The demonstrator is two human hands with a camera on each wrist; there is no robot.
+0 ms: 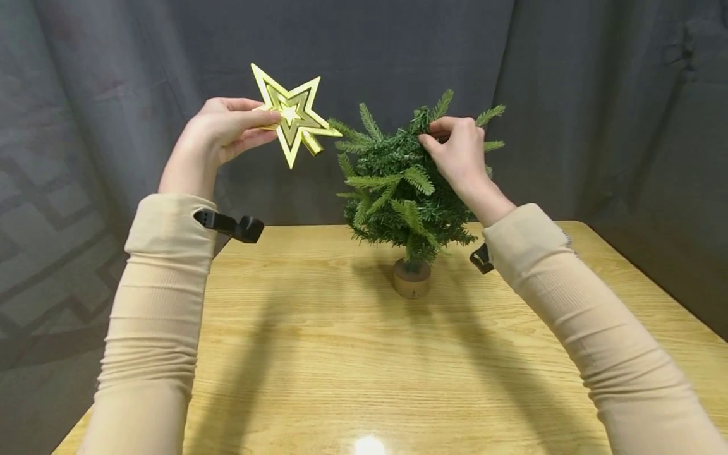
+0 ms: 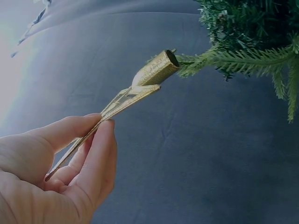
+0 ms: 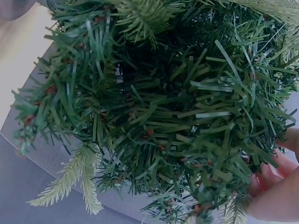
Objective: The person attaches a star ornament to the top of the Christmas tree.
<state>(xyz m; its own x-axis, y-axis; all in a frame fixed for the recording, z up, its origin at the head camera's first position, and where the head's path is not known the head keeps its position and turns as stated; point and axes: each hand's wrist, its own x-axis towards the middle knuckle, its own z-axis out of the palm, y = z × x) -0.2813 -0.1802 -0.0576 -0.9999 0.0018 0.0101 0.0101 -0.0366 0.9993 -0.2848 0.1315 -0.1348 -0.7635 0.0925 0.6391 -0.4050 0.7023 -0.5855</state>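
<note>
My left hand pinches a gold star tree topper between thumb and fingers, left of the tree and clear of it in the head view. The left wrist view shows the star edge-on, with its hollow gold socket pointing toward a light green branch. A small artificial Christmas tree stands upright on a round wooden base. At its upper right, my right hand pinches a green branch near the top. Foliage partly hides those fingertips in the right wrist view.
The wooden table reaches from the front back to a grey curtain. More grey fabric hangs at the left and right. A black wrist camera mount sits on the left sleeve, and another on the right.
</note>
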